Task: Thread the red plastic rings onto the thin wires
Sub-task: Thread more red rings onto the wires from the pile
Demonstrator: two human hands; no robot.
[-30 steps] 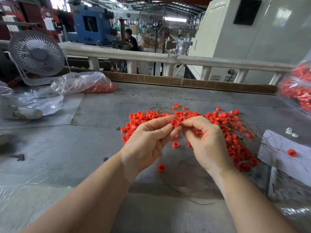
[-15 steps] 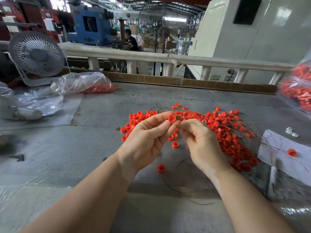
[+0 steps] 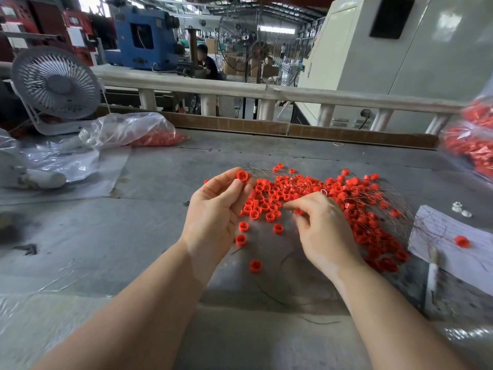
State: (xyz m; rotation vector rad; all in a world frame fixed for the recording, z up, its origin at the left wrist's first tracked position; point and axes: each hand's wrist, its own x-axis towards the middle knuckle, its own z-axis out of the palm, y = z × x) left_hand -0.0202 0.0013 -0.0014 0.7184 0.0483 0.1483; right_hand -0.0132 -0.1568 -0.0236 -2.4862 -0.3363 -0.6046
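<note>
No brand or label can be read anywhere; the white sheet of paper (image 3: 450,236) at the right carries lines of writing too small to make out. The left hand (image 3: 213,212) is raised palm-up over the grey table (image 3: 149,182), fingers loosely curled, with one red ring (image 3: 242,175) pinched between thumb tip and forefinger at the top of the hand. The right hand (image 3: 322,231) lies lower, palm down, its fingers bent and reaching toward the left — the fingertips are at the near edge of the pile of red rings (image 3: 306,193), and whether they pinch a wire there cannot be told. That pile spreads across the middle of the table between and beyond the two hands, with thin wires (image 3: 384,206) running through it and fanning out to the right toward the paper. A few loose rings lie nearer, just below the left hand. A single ring rests on the paper. A clear plastic bag (image 3: 128,129) holding more red rings lies at the back left, beside a small white fan (image 3: 56,84).
</note>
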